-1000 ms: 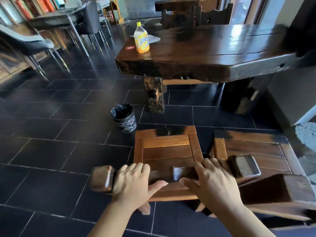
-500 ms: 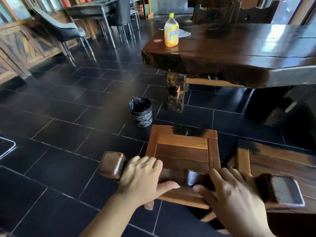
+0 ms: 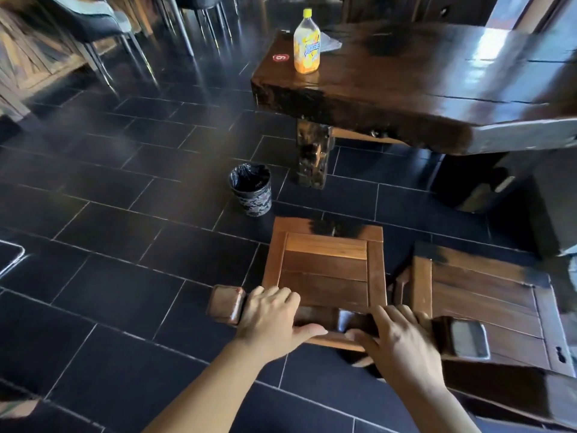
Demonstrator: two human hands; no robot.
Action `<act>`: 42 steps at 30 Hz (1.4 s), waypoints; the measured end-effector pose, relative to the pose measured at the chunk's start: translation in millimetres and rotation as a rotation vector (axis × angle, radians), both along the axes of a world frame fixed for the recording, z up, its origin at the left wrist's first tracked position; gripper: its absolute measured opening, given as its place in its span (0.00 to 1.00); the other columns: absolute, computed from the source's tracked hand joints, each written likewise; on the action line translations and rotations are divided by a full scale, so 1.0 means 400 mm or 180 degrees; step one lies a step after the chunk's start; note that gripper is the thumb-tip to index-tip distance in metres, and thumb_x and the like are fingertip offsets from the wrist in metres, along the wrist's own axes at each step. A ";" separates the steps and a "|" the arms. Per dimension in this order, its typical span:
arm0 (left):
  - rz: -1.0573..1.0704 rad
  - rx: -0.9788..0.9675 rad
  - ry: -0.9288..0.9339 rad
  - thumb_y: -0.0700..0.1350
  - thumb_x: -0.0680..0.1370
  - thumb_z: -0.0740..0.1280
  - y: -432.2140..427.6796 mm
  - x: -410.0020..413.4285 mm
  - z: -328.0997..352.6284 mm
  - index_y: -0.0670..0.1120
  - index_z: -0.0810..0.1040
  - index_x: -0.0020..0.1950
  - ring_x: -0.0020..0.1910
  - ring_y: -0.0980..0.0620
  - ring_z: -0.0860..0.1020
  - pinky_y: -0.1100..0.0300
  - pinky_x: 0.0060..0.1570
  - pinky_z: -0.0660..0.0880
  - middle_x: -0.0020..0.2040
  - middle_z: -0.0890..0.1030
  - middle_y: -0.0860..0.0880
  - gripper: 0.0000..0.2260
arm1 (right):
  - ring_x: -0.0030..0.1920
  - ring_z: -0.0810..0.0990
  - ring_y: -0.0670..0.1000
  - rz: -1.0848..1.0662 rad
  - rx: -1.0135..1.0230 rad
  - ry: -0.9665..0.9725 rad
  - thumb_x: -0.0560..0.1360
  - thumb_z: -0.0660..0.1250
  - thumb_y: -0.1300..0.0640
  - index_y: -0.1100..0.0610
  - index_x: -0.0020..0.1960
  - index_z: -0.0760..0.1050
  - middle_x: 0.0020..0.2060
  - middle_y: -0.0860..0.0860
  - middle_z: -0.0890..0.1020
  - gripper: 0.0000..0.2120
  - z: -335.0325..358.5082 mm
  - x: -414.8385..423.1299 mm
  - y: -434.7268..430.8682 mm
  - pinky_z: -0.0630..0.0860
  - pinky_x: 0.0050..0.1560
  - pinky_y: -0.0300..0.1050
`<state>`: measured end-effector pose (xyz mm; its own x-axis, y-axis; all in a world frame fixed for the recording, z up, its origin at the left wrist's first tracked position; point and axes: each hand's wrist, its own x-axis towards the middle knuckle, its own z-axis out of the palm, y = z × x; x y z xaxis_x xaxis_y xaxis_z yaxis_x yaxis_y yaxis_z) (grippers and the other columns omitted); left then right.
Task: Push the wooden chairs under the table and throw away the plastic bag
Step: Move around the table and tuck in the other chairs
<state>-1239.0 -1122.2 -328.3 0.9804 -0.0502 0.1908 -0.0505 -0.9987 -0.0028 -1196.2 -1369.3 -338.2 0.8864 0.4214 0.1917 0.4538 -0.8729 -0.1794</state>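
A wooden chair [image 3: 326,267] with a slatted seat stands on the dark tiles in front of me, facing the heavy dark wooden table [image 3: 421,89]. My left hand [image 3: 270,317] and my right hand [image 3: 396,342] both grip the chair's top back rail. A second wooden chair [image 3: 480,295] stands close to its right. Beside the table leg [image 3: 313,157] sits a small bin [image 3: 251,189] lined with a black bag. On the table, behind an orange drink bottle [image 3: 307,45], lies a clear plastic bag [image 3: 329,43].
Grey upholstered chairs with metal legs [image 3: 103,29] stand at the back left by a wooden wall panel. A red round sticker [image 3: 280,57] marks the table corner. Open tiled floor stretches to the left.
The view has swung left and tilted down, so the table sits further right. Both hands keep their grip on the chair's back rail; the chair appears slightly nearer the bin.
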 end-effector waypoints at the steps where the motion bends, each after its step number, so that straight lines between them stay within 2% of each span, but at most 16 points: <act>1: 0.0002 -0.0034 0.0005 0.77 0.73 0.51 -0.001 -0.002 -0.001 0.48 0.75 0.36 0.36 0.48 0.77 0.51 0.42 0.73 0.34 0.77 0.52 0.33 | 0.43 0.78 0.56 0.0010 -0.0009 0.0017 0.70 0.58 0.29 0.50 0.44 0.75 0.36 0.47 0.79 0.24 0.002 -0.001 -0.001 0.71 0.47 0.54; 5: -0.0085 -0.0067 0.0061 0.77 0.73 0.51 0.020 0.010 -0.004 0.48 0.75 0.36 0.36 0.48 0.77 0.51 0.41 0.72 0.34 0.77 0.52 0.33 | 0.44 0.79 0.57 -0.0085 -0.0065 0.0096 0.70 0.59 0.29 0.50 0.45 0.76 0.37 0.47 0.79 0.25 0.003 -0.001 0.020 0.68 0.49 0.53; 8: -0.0176 -0.0018 -0.0043 0.77 0.72 0.50 0.050 0.030 -0.006 0.49 0.74 0.35 0.35 0.48 0.77 0.52 0.40 0.72 0.33 0.76 0.53 0.32 | 0.46 0.78 0.55 -0.0190 -0.0167 0.0211 0.72 0.54 0.26 0.50 0.44 0.75 0.39 0.46 0.79 0.28 0.000 0.005 0.046 0.70 0.50 0.52; 13: -0.0306 0.0143 -0.0104 0.76 0.73 0.51 0.079 0.062 -0.017 0.49 0.73 0.35 0.34 0.48 0.76 0.51 0.38 0.71 0.33 0.76 0.53 0.32 | 0.43 0.77 0.55 -0.0142 -0.0251 -0.0079 0.73 0.56 0.27 0.49 0.43 0.74 0.38 0.46 0.78 0.26 -0.015 0.025 0.072 0.68 0.47 0.53; 17: -0.0251 0.0151 -0.0035 0.77 0.72 0.47 0.092 0.105 -0.018 0.50 0.72 0.35 0.35 0.48 0.77 0.50 0.41 0.73 0.33 0.76 0.54 0.33 | 0.44 0.77 0.56 -0.0184 -0.0213 -0.0205 0.73 0.56 0.28 0.51 0.43 0.74 0.39 0.47 0.78 0.26 -0.018 0.056 0.084 0.69 0.47 0.53; 22: -0.0343 0.0110 0.0300 0.77 0.72 0.45 0.115 0.210 -0.010 0.49 0.74 0.37 0.36 0.48 0.77 0.49 0.43 0.73 0.35 0.77 0.53 0.35 | 0.47 0.77 0.56 -0.0363 -0.0280 0.0002 0.73 0.53 0.27 0.51 0.42 0.74 0.41 0.47 0.80 0.27 -0.016 0.138 0.105 0.69 0.51 0.53; 27: -0.0400 0.0120 0.0562 0.79 0.70 0.41 0.128 0.341 0.006 0.50 0.75 0.43 0.44 0.48 0.78 0.49 0.52 0.70 0.41 0.79 0.53 0.37 | 0.45 0.77 0.56 -0.0465 -0.0376 -0.0121 0.73 0.54 0.27 0.51 0.41 0.74 0.39 0.48 0.80 0.27 -0.013 0.248 0.123 0.68 0.50 0.54; 30: -0.0429 0.0148 0.0671 0.79 0.69 0.42 0.129 0.419 0.017 0.50 0.74 0.46 0.48 0.49 0.77 0.49 0.56 0.68 0.45 0.79 0.54 0.37 | 0.45 0.78 0.56 -0.0503 -0.0285 -0.0160 0.73 0.55 0.28 0.52 0.40 0.74 0.38 0.48 0.80 0.27 -0.012 0.316 0.124 0.73 0.49 0.56; 33: -0.0459 0.0202 0.0787 0.79 0.69 0.43 0.126 0.497 0.020 0.51 0.74 0.49 0.51 0.50 0.76 0.49 0.60 0.66 0.48 0.78 0.54 0.36 | 0.45 0.78 0.56 -0.0518 -0.0351 -0.0191 0.73 0.54 0.28 0.52 0.41 0.74 0.38 0.48 0.80 0.28 -0.018 0.392 0.123 0.73 0.49 0.56; 42: -0.0463 0.0177 0.0781 0.79 0.69 0.42 0.111 0.700 0.019 0.50 0.74 0.49 0.51 0.49 0.77 0.49 0.60 0.67 0.48 0.79 0.53 0.37 | 0.45 0.78 0.56 -0.0413 -0.0531 -0.0204 0.75 0.50 0.27 0.52 0.43 0.74 0.39 0.48 0.81 0.30 -0.018 0.601 0.100 0.68 0.50 0.54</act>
